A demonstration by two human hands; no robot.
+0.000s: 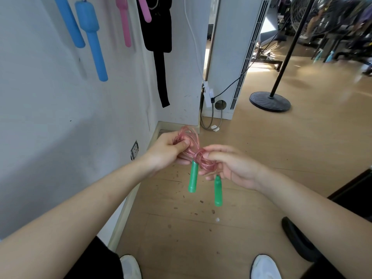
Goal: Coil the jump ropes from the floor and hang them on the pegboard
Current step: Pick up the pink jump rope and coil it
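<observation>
- head view, looking down: the left hand [167, 147] has fingers and thumb curled tight round one end of the pink rope [190, 151], with loops standing out past the knuckles toward twelve o'clock.
- the right hand [231, 166], at about four o'clock from the left and nearly touching it, pinches the wound middle of the bundle between thumb and forefinger. its other fingers curl loosely under the lower loops.
- the rope is held in the air between both hands, above the wooden floor [261, 148]. it is gathered into a bundle with several turns wrapped round its waist.
- two green handles hang toward six o'clock: the near handle [193, 177] just below the wrap, the far handle [218, 191] lower, under the right hand.
- the cord looks like thin clear plastic, so probably light, springy and rather slick. the coils would likely spring apart if the waist wrap is let go.
- the waist seems the safest place to hold, with the top loop left free for a peg. the handles are the only real weight and may swing.
- at ten to eleven o'clock, blue handles [94, 43], pink handles [125, 23] and a black strap [161, 57] hang on the white wall [50, 107]. i cannot make out the pegs themselves.
- a round stand base [270, 101] sits at two o'clock, and white shoes [265, 266] at six.
</observation>
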